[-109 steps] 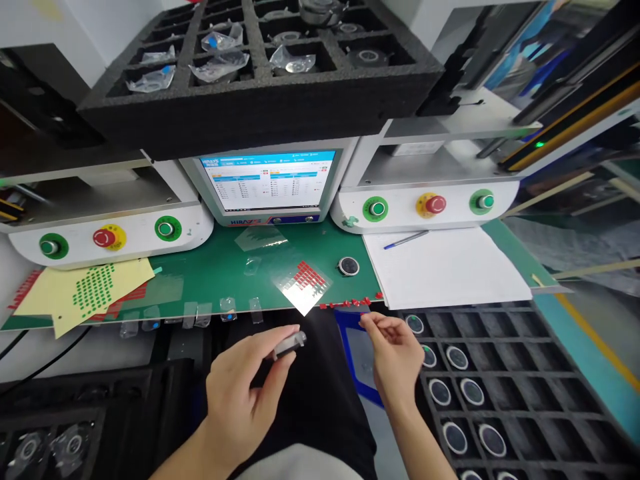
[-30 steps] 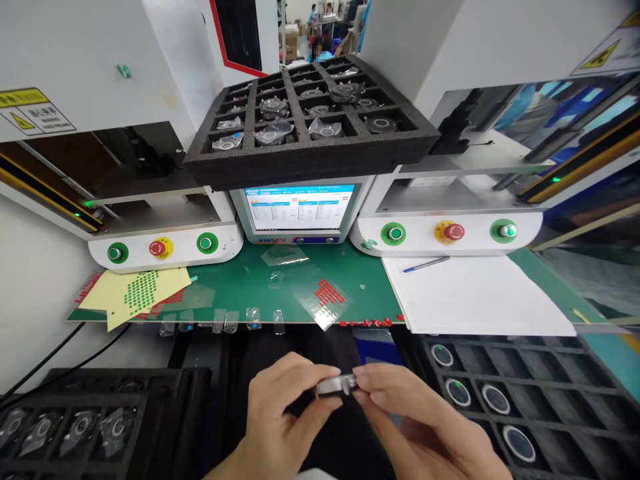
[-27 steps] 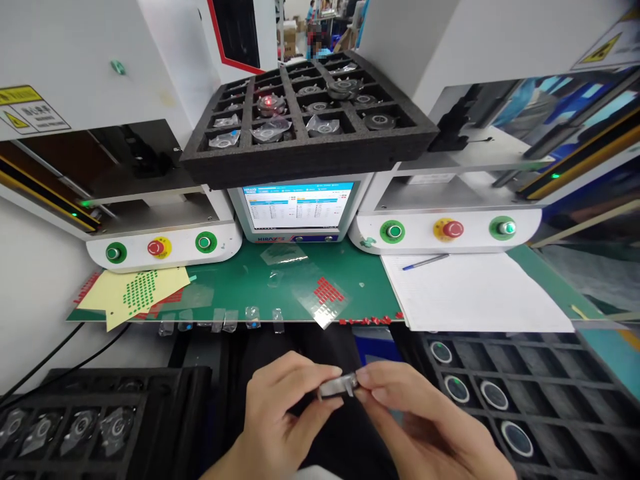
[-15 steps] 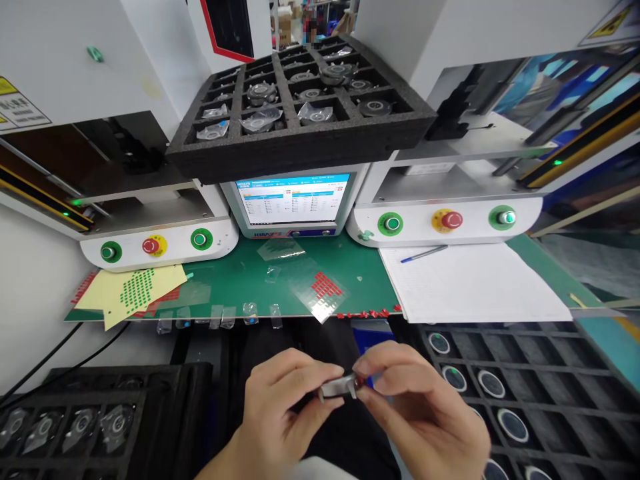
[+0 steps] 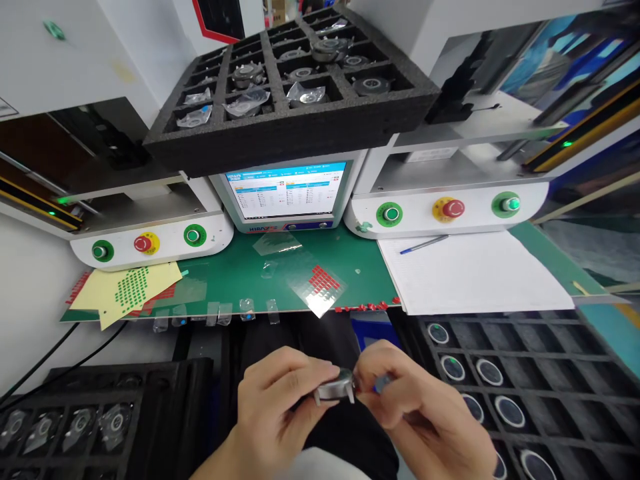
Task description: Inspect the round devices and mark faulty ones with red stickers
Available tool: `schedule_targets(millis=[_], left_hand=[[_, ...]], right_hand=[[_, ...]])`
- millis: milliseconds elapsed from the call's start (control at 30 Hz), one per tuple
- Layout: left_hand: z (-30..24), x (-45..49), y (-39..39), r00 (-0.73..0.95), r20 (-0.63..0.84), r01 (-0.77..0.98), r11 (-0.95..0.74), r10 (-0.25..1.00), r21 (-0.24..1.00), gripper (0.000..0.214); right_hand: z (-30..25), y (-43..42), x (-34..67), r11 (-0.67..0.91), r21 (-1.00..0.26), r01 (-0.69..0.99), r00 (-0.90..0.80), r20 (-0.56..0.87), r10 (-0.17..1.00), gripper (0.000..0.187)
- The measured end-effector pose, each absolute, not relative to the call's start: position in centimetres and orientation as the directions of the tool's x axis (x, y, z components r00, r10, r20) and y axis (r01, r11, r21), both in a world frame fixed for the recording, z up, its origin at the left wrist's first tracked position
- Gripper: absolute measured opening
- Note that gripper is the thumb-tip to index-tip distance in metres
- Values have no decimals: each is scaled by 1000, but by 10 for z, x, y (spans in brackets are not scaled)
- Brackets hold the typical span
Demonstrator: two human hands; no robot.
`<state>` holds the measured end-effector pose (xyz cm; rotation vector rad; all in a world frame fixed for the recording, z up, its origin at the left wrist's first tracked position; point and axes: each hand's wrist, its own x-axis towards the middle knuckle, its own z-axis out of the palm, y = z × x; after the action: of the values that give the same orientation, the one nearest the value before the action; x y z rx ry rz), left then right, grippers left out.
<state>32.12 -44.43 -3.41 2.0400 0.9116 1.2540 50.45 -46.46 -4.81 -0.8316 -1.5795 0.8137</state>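
Between the thumb and fingers of my left hand (image 5: 285,393) is a grey metal watch case (image 5: 336,387), held edge-on with its lugs pointing down. My right hand (image 5: 415,407) is closed in a pinch against the case's right edge. Whatever lies between the right fingertips is hidden. Both hands are above my lap, in front of the green bench top (image 5: 240,267).
Black foam trays hold watch cases: one on the right (image 5: 550,400), one on the left (image 5: 135,427), one raised (image 5: 290,127) above a screen (image 5: 285,193). Red stickers (image 5: 324,280), a yellow sticker sheet (image 5: 155,287), paper (image 5: 480,280) and a pen (image 5: 425,245) lie on the bench.
My right fingers have curled in tighter at the case's edge. A red bit seen there before is now hidden. The case is turned slightly, showing its lugs more. The view has shifted a little.
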Motion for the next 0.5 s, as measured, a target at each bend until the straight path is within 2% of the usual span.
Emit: schedule_targets(millis=[133, 200, 267, 333, 400, 500], left_hand=[[-39, 323, -445, 284, 538, 341, -608, 794, 717, 20], [-45, 321, -444, 154, 532, 421, -542, 833, 727, 23], [-51, 318, -443, -36, 511, 448, -444, 859, 776, 24], [-57, 316, -441, -135, 475, 417, -385, 870, 823, 21], [-60, 314, -440, -101, 452, 391, -382, 886, 837, 18], [-61, 315, -439, 1, 435, 382, -402, 900, 832, 17]], right_hand=[[-51, -474, 492, 512, -855, 86, -67, 508, 859, 28], [-61, -476, 492, 490, -870, 55, -38, 488, 872, 26], [-81, -472, 502, 377, -925, 54, 129, 381, 915, 24], [-111, -460, 521, 200, -978, 53, 407, 204, 890, 29], [-144, -443, 544, 107, -993, 39, 546, 111, 830, 37], [-186, -423, 568, -23, -1000, 8, 603, -14, 798, 37]])
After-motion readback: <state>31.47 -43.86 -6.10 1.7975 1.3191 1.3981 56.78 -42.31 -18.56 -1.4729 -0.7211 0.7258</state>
